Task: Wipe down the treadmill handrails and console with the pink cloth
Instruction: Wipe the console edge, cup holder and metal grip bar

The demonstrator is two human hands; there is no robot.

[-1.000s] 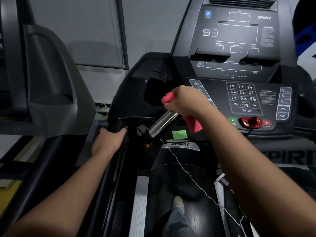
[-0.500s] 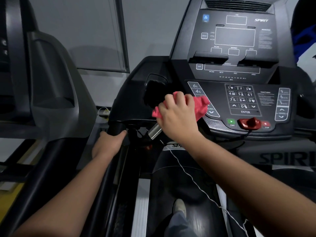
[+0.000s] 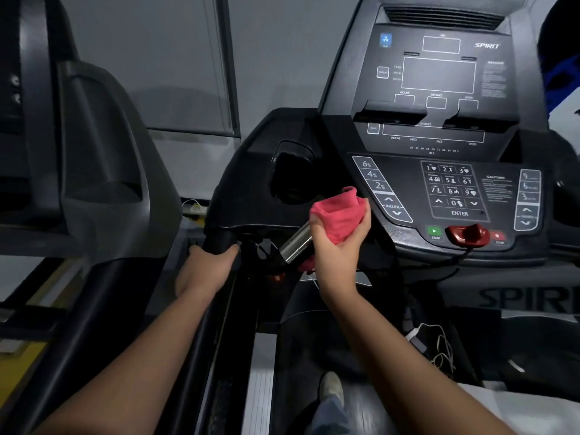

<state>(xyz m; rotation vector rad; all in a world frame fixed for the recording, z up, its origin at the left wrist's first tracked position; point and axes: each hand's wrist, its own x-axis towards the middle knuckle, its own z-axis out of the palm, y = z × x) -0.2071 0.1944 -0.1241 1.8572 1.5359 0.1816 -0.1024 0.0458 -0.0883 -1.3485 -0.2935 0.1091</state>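
My right hand (image 3: 337,249) grips the bunched pink cloth (image 3: 340,215) around the upper part of the silver pulse grip bar (image 3: 296,244), just left of the console keypad. The black treadmill console (image 3: 439,146) rises ahead, with its display above and number keys below. My left hand (image 3: 204,268) holds the top of the black left handrail (image 3: 219,243), fingers curled over it. The cloth hides the bar's upper end.
A second treadmill's grey upright (image 3: 94,158) stands close on the left. A red safety key (image 3: 469,234) with its cord sits beside the green start button (image 3: 434,231). White cables (image 3: 436,343) lie at the right of the belt. My shoe (image 3: 329,387) is on the belt.
My right hand has turned palm-up around the silver bar with the cloth, sliding slightly down and right. My left hand keeps its hold on the handrail. The camera tilted a little.
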